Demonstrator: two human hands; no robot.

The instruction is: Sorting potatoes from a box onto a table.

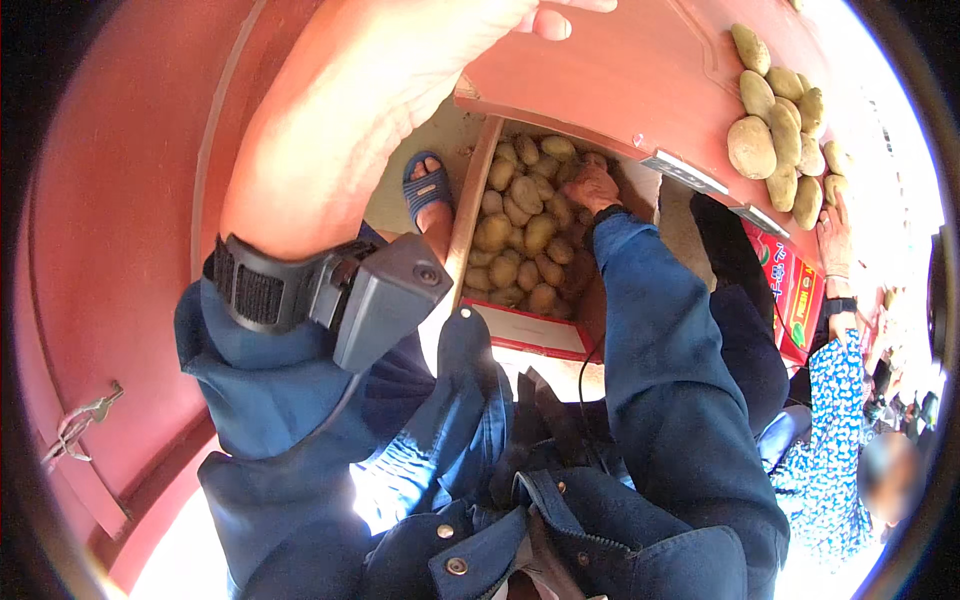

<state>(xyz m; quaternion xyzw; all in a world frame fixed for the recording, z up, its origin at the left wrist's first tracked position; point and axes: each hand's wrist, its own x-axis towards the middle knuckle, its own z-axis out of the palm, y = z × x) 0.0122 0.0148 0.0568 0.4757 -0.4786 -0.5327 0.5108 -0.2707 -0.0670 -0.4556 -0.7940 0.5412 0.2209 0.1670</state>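
Note:
My left hand (491, 26) is at the top edge of the view, over a red surface (615, 67); its fingertips are partly cut off, and no held thing shows. A black strap with a small camera unit (390, 300) is on my left forearm. Below, a cardboard box (480, 187) holds many loose potatoes (525, 195). My right hand (594, 186) reaches into the far right part of the box, fingers down among the potatoes. A brownish potato seems to touch its fingertips, but whether it is gripped is hidden.
A pile of potatoes (784, 135) lies on the red surface at right. Another person's hand (832, 232) touches the pile's near end. Below that stands a red printed carton (795, 300). Keys (82, 424) hang at the left red panel (120, 300). My sandalled foot (429, 191) is beside the box.

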